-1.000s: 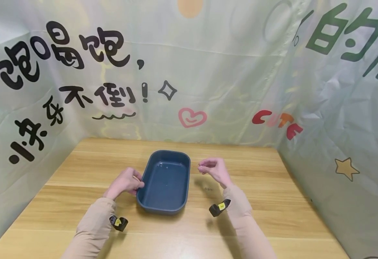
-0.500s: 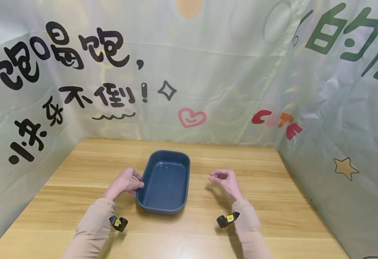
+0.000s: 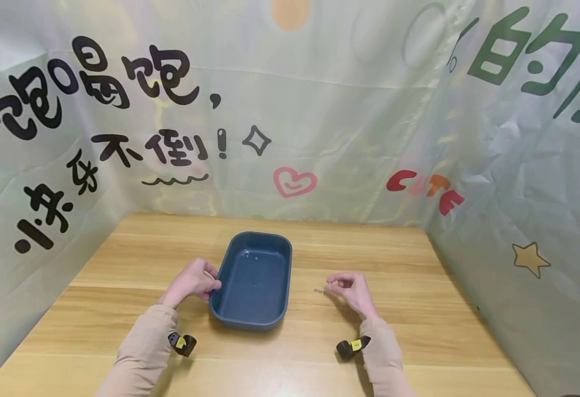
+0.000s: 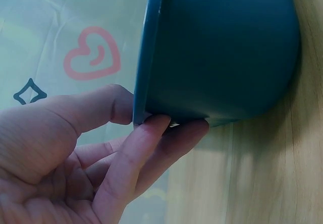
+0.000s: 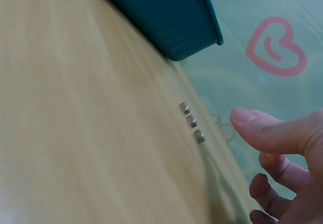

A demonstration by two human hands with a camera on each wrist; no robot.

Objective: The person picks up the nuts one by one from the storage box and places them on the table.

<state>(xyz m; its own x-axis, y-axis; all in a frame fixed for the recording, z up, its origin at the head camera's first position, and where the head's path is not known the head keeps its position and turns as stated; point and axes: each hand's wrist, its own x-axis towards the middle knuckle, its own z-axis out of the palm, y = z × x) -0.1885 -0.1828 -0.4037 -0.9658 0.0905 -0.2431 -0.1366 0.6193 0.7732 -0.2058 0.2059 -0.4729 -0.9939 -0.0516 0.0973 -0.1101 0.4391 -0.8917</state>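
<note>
A deep blue tray (image 3: 252, 286) with rounded corners stands on the wooden table. My left hand (image 3: 194, 280) grips its left side, thumb over the rim and fingertips against the outer wall in the left wrist view. To the right of the tray, small silver metal nuts (image 5: 192, 121) lie in a short row. My right hand (image 3: 349, 291) hovers just right of that row, fingers loosely bent and thumb close to the index finger. In the right wrist view nothing shows between the thumb (image 5: 262, 130) and fingers. A few small shiny spots (image 3: 247, 255) show inside the tray's far end.
Printed cloth (image 3: 349, 138) hangs behind the table and along both sides. Bare wood (image 3: 399, 259) extends right of the right hand. Each wrist wears a small black camera, such as the one (image 3: 183, 344) on the left sleeve.
My right hand has moved away from beside the tray, rightward and toward me, down to the nuts. The left hand and the tray have stayed in place.
</note>
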